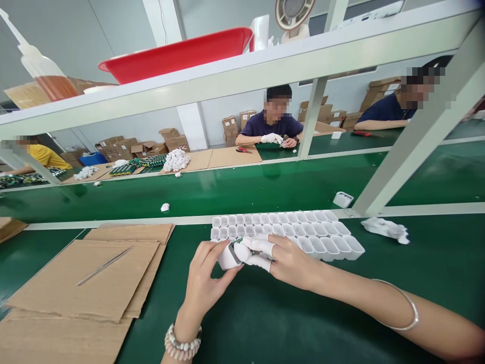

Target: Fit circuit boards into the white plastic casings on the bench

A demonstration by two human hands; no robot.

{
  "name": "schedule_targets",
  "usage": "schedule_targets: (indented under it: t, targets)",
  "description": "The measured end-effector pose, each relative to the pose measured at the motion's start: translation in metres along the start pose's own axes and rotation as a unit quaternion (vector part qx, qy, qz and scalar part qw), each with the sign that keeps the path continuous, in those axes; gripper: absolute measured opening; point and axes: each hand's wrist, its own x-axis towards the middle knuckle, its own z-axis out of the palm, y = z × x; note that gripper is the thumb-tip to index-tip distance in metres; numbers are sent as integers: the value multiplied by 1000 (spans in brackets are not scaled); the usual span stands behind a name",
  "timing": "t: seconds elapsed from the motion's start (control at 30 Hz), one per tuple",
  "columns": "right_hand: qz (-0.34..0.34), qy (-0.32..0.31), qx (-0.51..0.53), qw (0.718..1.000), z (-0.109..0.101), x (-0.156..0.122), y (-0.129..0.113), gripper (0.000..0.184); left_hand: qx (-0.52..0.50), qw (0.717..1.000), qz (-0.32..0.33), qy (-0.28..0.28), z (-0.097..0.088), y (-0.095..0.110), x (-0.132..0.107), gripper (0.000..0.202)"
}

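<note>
My left hand [206, 275] is closed around a small white plastic housing [228, 257] with a grey edge. In the fingers of my right hand [282, 255], which wear white finger cots, is a rounded white part [242, 250] with a bit of green circuit board. This part sits against the open side of the housing; I cannot tell whether it is seated inside. Just behind both hands are rows of white plastic cups [318, 230], partly hidden by my right hand.
Cardboard sheets [87, 273] lie at left with metal tweezers [104, 266] on top. A crumpled white cloth [386, 228] and a white housing [343, 199] are at right. A shelf post [413, 121] rises there. Across the green belt [227, 182], a co-worker [273, 119] handles a small part.
</note>
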Motion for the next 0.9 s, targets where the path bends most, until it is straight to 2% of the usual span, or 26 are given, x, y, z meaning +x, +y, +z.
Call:
schedule_targets:
  t: [0.23,0.47,0.57,0.77,0.9]
  targets:
    - [28,-33,19,999,0,0,0,30,6,1000,14,4,1,0,0,45]
    - [-5,-41,15,999,6,-1,3,33,11,1000,6,7,3,2,-2,44]
    - [2,-72,30,997,1,0,0,33,14,1000,0,27,3,3,-1,42]
    - [66,-183,58,979,-12,3,-6,42,-7,998,-25,55,7,4,-1,43]
    - [86,-207,78,972,-12,5,-9,42,-10,998,-34,60,9,4,-3,42]
